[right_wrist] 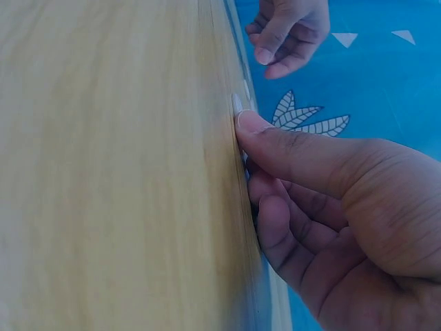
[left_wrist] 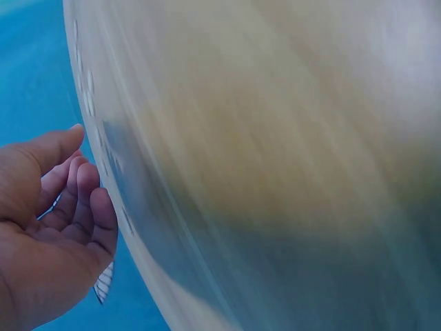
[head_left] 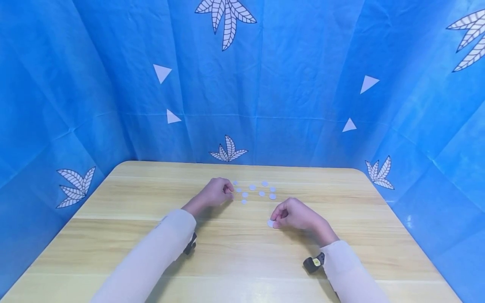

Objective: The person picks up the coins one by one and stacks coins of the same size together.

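Small round white discs (head_left: 252, 187) lie scattered flat on the wooden table (head_left: 159, 252), beyond the hands. My right hand (head_left: 295, 214) is low over the tabletop, nearer to me, and pinches a white disc (head_left: 270, 223) between thumb and fingers. In the right wrist view the thin edge of that disc (right_wrist: 237, 103) shows at the thumb tip. At the left side of the scattered discs hovers my left hand (head_left: 216, 192), its fingers loosely bent. The left wrist view shows its thumb (left_wrist: 58, 148) apart from the fingers, with nothing seen between them.
A blue curtain (head_left: 295, 84) with leaf and triangle prints surrounds the back and sides of the table. Small black devices sit at the left wrist (head_left: 190, 244) and the right wrist (head_left: 313, 263), beside the light sleeves.
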Motion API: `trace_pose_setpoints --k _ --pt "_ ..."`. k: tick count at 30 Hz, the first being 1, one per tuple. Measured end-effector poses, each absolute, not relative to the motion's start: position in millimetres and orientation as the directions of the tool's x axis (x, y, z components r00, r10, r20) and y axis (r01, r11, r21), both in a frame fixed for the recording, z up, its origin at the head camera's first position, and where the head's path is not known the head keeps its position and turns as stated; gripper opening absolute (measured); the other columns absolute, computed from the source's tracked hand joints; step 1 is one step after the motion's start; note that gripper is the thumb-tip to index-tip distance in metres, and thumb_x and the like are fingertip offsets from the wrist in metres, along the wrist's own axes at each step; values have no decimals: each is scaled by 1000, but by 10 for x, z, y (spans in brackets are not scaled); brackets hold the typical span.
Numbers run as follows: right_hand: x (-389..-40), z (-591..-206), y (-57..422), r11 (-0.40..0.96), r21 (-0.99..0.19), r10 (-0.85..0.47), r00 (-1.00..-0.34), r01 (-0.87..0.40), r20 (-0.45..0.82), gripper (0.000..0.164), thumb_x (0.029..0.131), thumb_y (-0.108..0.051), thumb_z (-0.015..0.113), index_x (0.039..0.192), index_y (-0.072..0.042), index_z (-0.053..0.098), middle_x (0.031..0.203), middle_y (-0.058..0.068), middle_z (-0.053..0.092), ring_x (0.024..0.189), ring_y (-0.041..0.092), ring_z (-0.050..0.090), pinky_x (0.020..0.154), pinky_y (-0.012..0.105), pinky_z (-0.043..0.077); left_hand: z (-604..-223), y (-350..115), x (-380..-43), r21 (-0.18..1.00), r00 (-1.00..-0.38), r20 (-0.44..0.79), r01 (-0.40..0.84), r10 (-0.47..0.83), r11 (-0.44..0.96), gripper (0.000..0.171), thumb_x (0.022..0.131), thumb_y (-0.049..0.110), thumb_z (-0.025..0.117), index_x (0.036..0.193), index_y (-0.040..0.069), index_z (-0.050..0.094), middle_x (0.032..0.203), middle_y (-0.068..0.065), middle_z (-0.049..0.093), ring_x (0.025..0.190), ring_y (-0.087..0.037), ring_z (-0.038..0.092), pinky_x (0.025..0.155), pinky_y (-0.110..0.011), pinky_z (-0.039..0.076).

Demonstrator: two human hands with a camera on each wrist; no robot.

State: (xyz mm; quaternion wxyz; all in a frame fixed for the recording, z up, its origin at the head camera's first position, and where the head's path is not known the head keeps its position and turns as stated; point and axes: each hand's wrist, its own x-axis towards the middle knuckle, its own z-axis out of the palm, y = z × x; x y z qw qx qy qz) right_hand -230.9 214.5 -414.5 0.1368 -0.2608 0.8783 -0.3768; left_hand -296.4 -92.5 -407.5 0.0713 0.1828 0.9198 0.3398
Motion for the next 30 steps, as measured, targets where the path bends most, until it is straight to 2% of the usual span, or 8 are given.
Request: trace_pose_setpoints --k 15,30 --pt "-2328 -4162 2145 578 -742 -558 -828 -340 -56 9 84 -8 84 90 -11 78 78 -3 72 75 15 64 68 26 54 -4172 -1290 -3176 687 -964 -27 174 265 705 17 93 9 75 106 1 67 91 -8 64 85 -20 58 77 -31 50" --pt "-2325 -4177 2153 577 -750 -551 -832 -322 -66 9 85 -9 83 91 -14 78 79 -6 72 75 15 65 69 27 55 -4148 -1319 -3311 691 -972 -94 91 214 717 28 91 14 77 113 0 66 101 -11 64 94 -24 57 86 -35 50"
